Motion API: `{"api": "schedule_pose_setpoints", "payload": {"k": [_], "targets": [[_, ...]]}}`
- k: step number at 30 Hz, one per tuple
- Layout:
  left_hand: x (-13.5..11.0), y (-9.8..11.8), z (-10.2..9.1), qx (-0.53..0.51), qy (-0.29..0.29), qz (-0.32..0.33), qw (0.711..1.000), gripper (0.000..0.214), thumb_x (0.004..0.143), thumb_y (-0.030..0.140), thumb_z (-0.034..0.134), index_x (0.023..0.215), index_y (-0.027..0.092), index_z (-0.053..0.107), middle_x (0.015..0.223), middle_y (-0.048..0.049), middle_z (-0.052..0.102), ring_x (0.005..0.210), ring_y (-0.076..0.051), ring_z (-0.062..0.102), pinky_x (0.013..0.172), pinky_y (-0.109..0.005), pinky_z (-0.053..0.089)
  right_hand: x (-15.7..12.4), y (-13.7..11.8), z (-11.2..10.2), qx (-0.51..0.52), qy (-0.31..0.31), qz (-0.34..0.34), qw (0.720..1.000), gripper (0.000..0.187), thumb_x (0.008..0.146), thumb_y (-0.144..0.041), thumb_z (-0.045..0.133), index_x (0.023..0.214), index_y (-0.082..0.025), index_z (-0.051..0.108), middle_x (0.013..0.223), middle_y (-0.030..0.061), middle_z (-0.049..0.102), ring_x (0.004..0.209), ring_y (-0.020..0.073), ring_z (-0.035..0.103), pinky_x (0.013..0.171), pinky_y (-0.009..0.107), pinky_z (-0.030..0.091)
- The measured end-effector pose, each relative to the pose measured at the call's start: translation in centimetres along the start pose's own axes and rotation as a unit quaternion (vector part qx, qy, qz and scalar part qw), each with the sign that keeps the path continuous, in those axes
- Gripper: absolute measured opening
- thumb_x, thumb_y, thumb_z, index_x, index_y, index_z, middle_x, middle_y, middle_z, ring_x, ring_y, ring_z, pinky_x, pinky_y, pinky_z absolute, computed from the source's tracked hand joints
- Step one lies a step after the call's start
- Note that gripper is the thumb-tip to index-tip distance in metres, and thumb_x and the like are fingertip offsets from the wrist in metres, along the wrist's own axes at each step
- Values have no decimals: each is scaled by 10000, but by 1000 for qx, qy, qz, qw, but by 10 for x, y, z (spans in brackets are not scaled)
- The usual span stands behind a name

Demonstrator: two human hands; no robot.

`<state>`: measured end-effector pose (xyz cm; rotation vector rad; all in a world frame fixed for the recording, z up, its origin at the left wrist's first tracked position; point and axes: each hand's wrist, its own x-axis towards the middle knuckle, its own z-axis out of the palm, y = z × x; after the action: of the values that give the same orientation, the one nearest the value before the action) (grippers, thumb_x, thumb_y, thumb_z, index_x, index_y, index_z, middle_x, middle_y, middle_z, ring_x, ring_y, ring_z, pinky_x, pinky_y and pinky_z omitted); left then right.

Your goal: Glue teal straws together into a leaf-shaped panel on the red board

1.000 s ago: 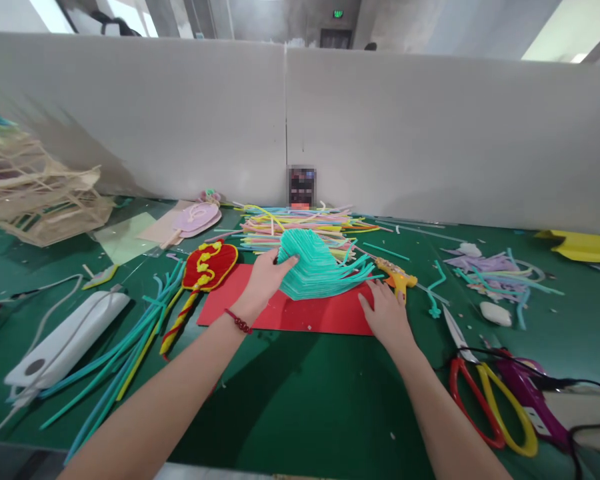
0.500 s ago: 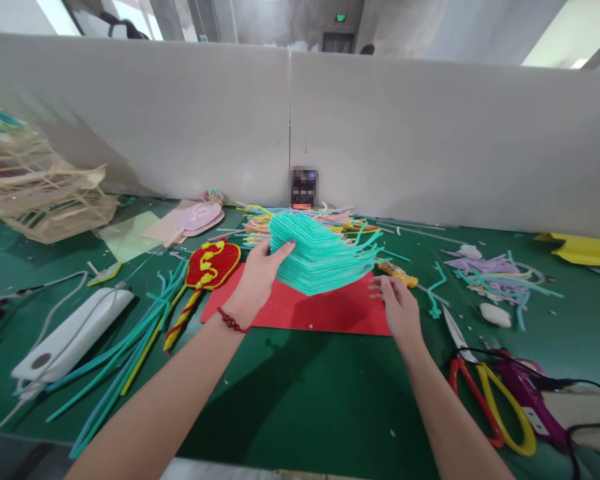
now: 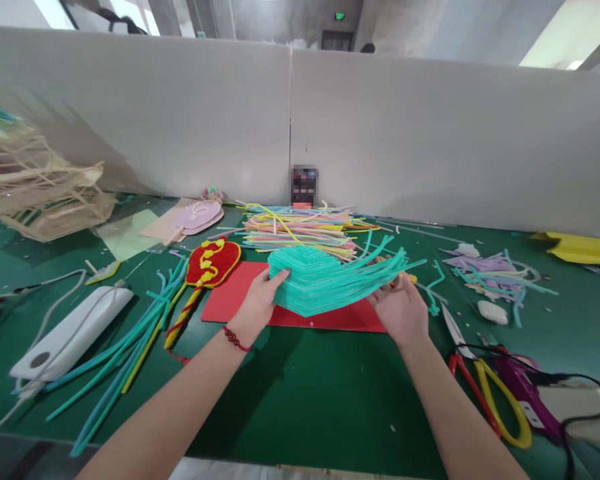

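A leaf-shaped piece of teal pipe cleaners (image 3: 310,280), its strips set in V-shaped rows with loose ends fanning right, is held above a red sheet (image 3: 230,293). My left hand (image 3: 260,300) grips its left edge, thumb on top and the other fingers hidden behind. At the loose ends, my right hand (image 3: 403,307) is curled palm up with its fingers around and under the strands, partly hidden by them. Beyond the piece lies a pile of pastel pipe cleaners (image 3: 300,227). A red and yellow fan-shaped craft (image 3: 213,263) rests left of the red sheet.
Red-and-yellow-handled scissors (image 3: 480,373) and a purple tool with a black cord (image 3: 525,393) lie at right, near purple scraps (image 3: 500,277). On the left are a white power strip (image 3: 75,333), a teal and blue pipe-cleaner bundle (image 3: 135,340) and a wooden frame (image 3: 50,193).
The teal piece has come lower and tilted flatter, its loose ends reaching further right. My right hand has turned palm up and come in under the loose ends.
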<state>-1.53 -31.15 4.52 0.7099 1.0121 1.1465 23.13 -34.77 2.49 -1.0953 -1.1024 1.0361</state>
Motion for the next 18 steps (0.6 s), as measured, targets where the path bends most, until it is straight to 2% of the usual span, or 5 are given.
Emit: {"api": "schedule_pose_setpoints", "payload": {"k": [5, 8, 12, 15, 18], "targets": [[3, -4, -25, 66, -9, 23, 997, 477, 648, 402, 760, 1030, 138, 651, 1099, -136, 694, 1016, -290, 648, 885, -437, 520, 5, 9, -1, 52, 26, 61, 996, 572, 850, -573, 395, 1317, -256, 485, 1330, 109, 561, 1120, 277, 598, 827, 468, 539], [5, -4, -36, 219, 62, 107, 968, 510, 748, 401, 664, 1176, 136, 586, 1241, -165, 615, 1152, -307, 573, 966, -465, 462, 4, 21, -2, -18, 122, 77, 989, 685, 816, -550, 491, 1409, -236, 354, 1402, 130, 479, 1142, 282, 572, 855, 478, 525], [-1, -10, -43, 485, 152, 275, 817, 524, 882, 360, 483, 1360, 154, 425, 1479, -167, 363, 1383, -278, 307, 1111, -478, 290, 1, 32, -6, -226, 235, -28, 945, 744, 836, -501, 508, 1461, -188, 254, 1473, 168, 345, 1250, 279, 473, 969, 448, 460], [-9, -19, -41, 642, 43, 278, 713, 455, 938, 350, 363, 1359, 193, 432, 1495, -128, 354, 1393, -264, 292, 1130, -549, 195, -1, 32, -3, -370, 174, -127, 904, 614, 890, -474, 444, 1424, -188, 350, 1465, 154, 360, 1315, 274, 397, 1042, 458, 391], [-12, -17, -40, 709, 7, 255, 658, 435, 957, 338, 313, 1348, 196, 439, 1453, -129, 420, 1355, -264, 360, 1116, -596, 167, -4, 34, 6, -451, 87, -171, 872, 484, 932, -432, 386, 1362, -222, 452, 1464, 116, 383, 1357, 258, 341, 1097, 483, 315]]}}
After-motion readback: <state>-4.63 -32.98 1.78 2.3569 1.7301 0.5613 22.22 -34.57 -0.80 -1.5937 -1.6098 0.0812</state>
